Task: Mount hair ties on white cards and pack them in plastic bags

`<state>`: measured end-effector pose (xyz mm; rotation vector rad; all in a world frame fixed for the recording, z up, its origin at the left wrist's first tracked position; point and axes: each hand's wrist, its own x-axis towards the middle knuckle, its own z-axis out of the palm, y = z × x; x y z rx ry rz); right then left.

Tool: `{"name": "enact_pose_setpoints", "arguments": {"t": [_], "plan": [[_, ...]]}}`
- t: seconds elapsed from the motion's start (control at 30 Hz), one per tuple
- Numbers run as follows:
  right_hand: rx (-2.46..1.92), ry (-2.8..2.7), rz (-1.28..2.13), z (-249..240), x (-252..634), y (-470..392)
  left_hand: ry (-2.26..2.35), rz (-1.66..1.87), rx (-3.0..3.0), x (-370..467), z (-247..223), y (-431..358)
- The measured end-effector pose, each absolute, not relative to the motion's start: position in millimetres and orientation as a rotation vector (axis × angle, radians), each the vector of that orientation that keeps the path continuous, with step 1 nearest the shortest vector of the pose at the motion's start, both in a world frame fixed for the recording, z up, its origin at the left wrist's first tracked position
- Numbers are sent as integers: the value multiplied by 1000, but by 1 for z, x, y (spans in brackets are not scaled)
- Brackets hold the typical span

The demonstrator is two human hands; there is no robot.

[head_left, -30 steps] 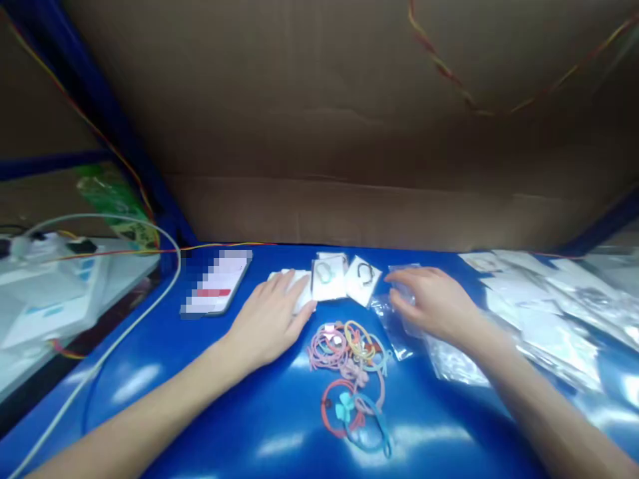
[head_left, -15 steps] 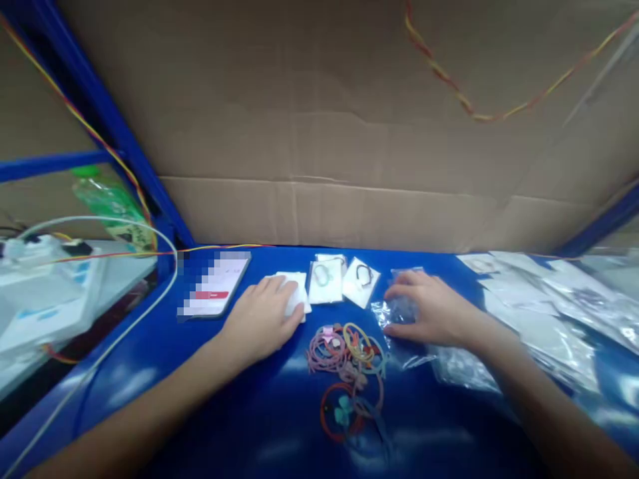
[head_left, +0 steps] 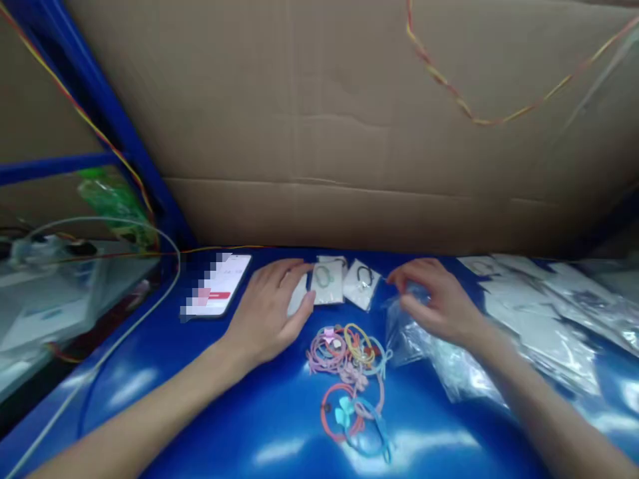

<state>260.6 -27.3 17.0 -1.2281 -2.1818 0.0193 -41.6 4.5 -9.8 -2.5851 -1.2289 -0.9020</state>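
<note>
My left hand [head_left: 272, 309] lies over a small stack of white cards [head_left: 298, 296], with its fingers stretched and the thumb apart; it covers most of the stack. Beside its fingertips is a packaged card with a pale green hair tie [head_left: 324, 276]. Another packaged card with a dark hair tie [head_left: 364, 276] lies to the right. My right hand [head_left: 434, 296] hovers by the clear plastic bags [head_left: 407, 336], fingers curled, with a gap between thumb and forefinger. Between my forearms sits a pile of colourful hair ties [head_left: 344, 352], with a blue bow hair tie [head_left: 344, 412] nearer me.
A phone [head_left: 219, 286] lies left of my left hand. Packaged white cards [head_left: 539, 313] are heaped at the right. A cardboard wall [head_left: 319, 146] closes the back, and a blue frame post [head_left: 114, 120] stands left. A white cable [head_left: 134, 332] runs along the left side.
My left hand has shifted slightly right over the white cards. My right hand has risen slightly and moved away from me, its fingers curling more; the plastic bag beneath it has shifted.
</note>
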Motion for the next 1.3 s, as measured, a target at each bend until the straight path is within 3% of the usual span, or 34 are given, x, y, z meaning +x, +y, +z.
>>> {"name": "enact_pose_setpoints", "arguments": {"t": [0.2,0.53,0.9,1.07,1.3], "plan": [[-1011,-2134,86,15,240,-38,-1032,-1295,-2857,-27,-4,-24],[-954,-2294,282,9,219,-46,-755,-1336,-2888,-18,-14,-27],[-1518,-2436,333,10,261,-29,-1418,-1599,-2685,-25,-12,-16],[-1635,-2499,144,8,275,-25,-1563,-1779,-2690,-23,-10,-15],[-1373,-2326,-51,22,257,-38,-1539,-1738,-2723,-23,-11,-16]]}}
